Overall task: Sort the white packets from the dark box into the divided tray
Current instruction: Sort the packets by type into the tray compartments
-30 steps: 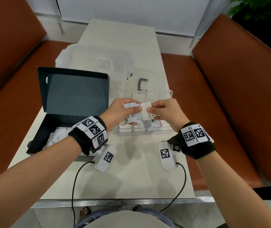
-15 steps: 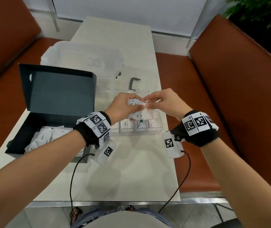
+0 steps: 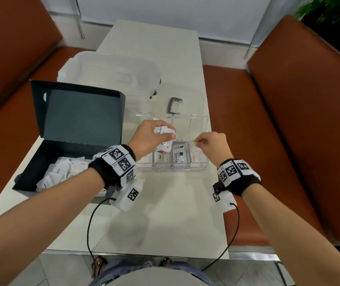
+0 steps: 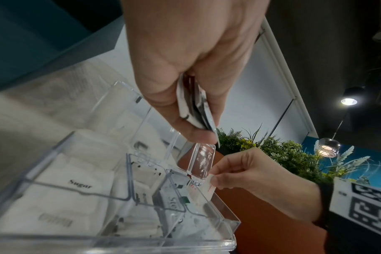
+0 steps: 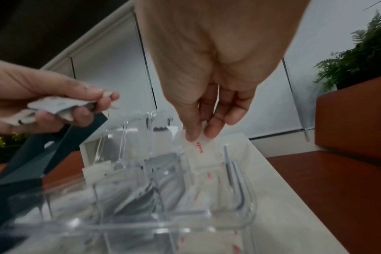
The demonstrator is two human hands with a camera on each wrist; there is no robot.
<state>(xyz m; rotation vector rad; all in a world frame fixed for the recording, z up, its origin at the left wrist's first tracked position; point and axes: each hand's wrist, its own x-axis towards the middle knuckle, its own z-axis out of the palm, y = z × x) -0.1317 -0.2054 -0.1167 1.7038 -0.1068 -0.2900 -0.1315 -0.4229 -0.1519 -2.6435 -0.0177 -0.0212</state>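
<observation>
Clear plastic divided tray [image 3: 203, 167] sitting just right of the dark box [image 3: 41, 159], so short trips. Right hand [image 3: 211, 144] angled fingers-down, pinching a red-lettered packet [image 5: 203, 147] over the rightmost slot, probably matching the ones below. Left hand [image 3: 148, 137] hovering, clutching a spare bunch of packets [image 3: 164, 132] to feed next. More packets waiting in the box.

Divided tray [image 3: 177, 169]: clear glossy plastic, smooth walls w/ glare. Packets [image 3: 178, 156]: white paper, matt, slightly crinkled. Dark box [image 3: 78, 118]: matt card, smooth. Worktop [image 3: 165, 213]: pale, smooth, faint sheen. Benches [image 3: 301, 124]: brown leather-look, smooth. Wrist bands [image 3: 245, 182]: black cloth.
</observation>
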